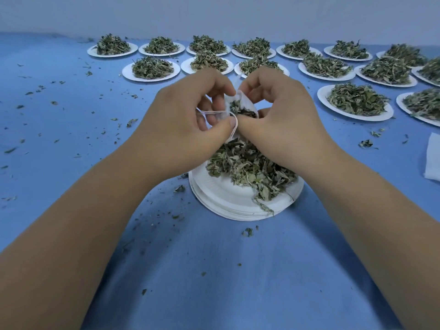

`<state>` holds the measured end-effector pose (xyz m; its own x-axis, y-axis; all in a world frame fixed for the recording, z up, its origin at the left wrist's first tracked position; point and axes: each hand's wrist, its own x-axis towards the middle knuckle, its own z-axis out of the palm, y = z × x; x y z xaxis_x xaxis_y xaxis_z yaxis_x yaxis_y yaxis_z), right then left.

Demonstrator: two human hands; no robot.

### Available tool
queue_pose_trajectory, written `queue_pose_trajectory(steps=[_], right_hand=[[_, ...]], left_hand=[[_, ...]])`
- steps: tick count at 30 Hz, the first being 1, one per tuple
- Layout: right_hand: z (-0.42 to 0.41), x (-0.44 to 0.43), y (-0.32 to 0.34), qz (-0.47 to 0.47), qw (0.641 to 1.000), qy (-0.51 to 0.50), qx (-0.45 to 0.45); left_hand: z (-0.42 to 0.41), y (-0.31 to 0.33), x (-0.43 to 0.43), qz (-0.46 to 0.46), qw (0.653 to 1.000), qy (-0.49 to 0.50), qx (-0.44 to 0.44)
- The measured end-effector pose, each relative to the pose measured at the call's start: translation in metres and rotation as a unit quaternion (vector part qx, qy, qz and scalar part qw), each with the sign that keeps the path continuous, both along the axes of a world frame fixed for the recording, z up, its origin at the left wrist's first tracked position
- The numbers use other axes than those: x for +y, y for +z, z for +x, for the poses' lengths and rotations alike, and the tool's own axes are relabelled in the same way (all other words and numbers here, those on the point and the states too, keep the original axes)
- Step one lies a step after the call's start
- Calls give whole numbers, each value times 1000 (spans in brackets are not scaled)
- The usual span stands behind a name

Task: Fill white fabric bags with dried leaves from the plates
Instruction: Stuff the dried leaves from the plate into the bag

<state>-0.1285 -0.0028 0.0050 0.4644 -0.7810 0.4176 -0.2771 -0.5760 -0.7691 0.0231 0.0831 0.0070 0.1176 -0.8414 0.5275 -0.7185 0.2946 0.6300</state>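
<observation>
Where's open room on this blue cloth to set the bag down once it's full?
The widest bare blue cloth is left of the near plate stack, holding only leaf crumbs. More lies in front of that stack, between the forearms. The far rows and right side are crowded with plates of dried leaves; a white fabric piece sits at the right edge.

Soft, even, bluish light; faint shadows; wide-angle bowing toward edges.

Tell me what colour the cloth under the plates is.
The cloth is blue, best seen in the head view.
</observation>
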Motion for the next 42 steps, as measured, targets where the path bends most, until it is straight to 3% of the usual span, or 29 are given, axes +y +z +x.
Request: queue_pose_trajectory(steps=[13, 22, 31, 40, 42], right_hand=[[-8, 3, 5, 76, 994, 78, 10], [-5, -3, 1, 50, 997, -6, -59], [-6, -1, 0, 36, 996, -30, -78], [-8, -1, -1, 56, 996, -20, -66], [-8, 0, 0, 55, 996, -14, -62]], left_hand=[[3, 2, -2, -4, 996, 80, -30], [3, 3, -1, -44, 994, 75, -63], [5, 6, 4, 8, 999, 15, -48], [18, 15, 7, 28, 997, 32, 67], [14, 11, 4, 32, 997, 54, 53]])
